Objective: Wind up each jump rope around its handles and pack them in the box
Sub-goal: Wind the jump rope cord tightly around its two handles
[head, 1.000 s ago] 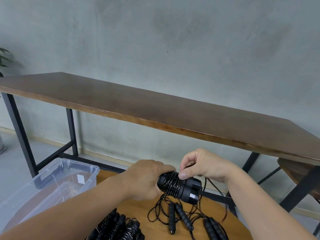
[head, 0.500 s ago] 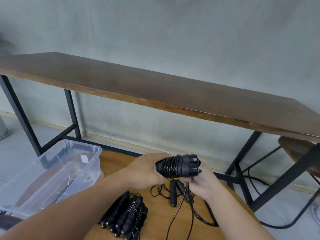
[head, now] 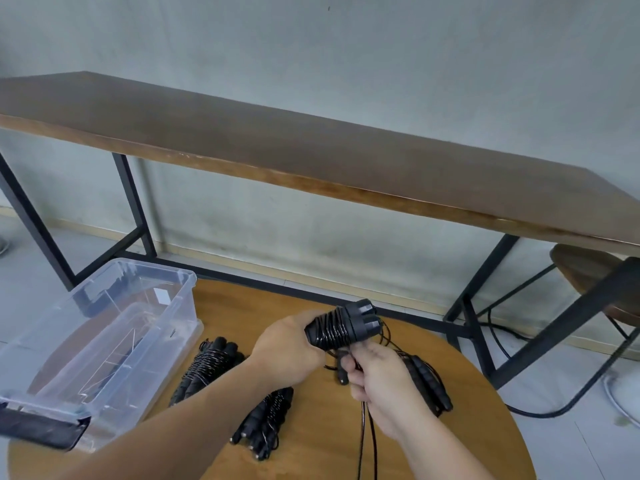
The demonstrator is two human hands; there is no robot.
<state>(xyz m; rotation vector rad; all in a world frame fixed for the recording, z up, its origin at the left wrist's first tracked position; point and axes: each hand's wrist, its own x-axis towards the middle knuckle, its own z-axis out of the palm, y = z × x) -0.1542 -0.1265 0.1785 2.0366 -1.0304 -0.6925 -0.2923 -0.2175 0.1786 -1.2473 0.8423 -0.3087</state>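
1. The left hand point(head: 289, 355) grips the paired jump-rope handles point(head: 343, 328) at their near end; their long axis runs up and right, caps away from the palm.
2. The right hand point(head: 381, 379), just below, pinches the loose cord point(head: 367, 441), which trails down out of view.
3. Wound bundles point(head: 207, 370) lie beside the clear plastic box point(head: 104, 341); its contents are hard to make out.

Round wooden table point(head: 467, 427) bearing clear box point(head: 104, 341), seemingly two wound ropes point(head: 207, 368)
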